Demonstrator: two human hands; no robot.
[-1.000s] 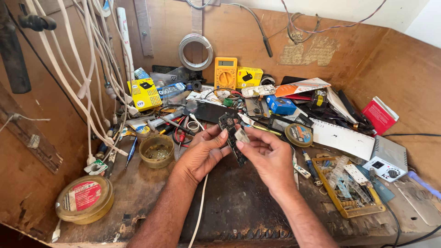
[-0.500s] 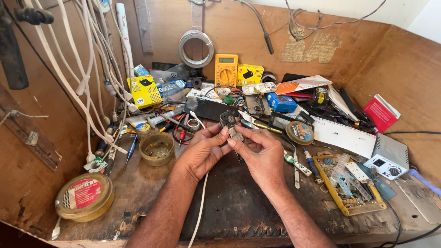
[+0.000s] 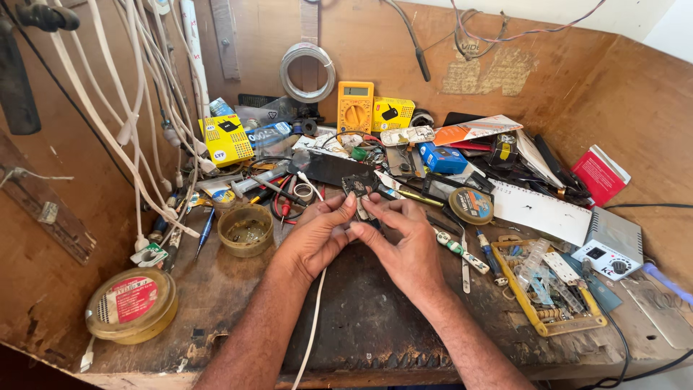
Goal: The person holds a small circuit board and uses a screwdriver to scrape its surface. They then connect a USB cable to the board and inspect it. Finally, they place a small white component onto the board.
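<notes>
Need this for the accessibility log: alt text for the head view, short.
Two bare hands, left hand and right hand, hold a small dark part between their fingertips above a cluttered wooden workbench. Around them lie a yellow meter, a round tin, tweezers and white cables hanging at left.

Likely an electronics repair workshop: multimeter (image 3: 355,106), hanging cables (image 3: 137,108), cluttered workbench (image 3: 361,318).
</notes>
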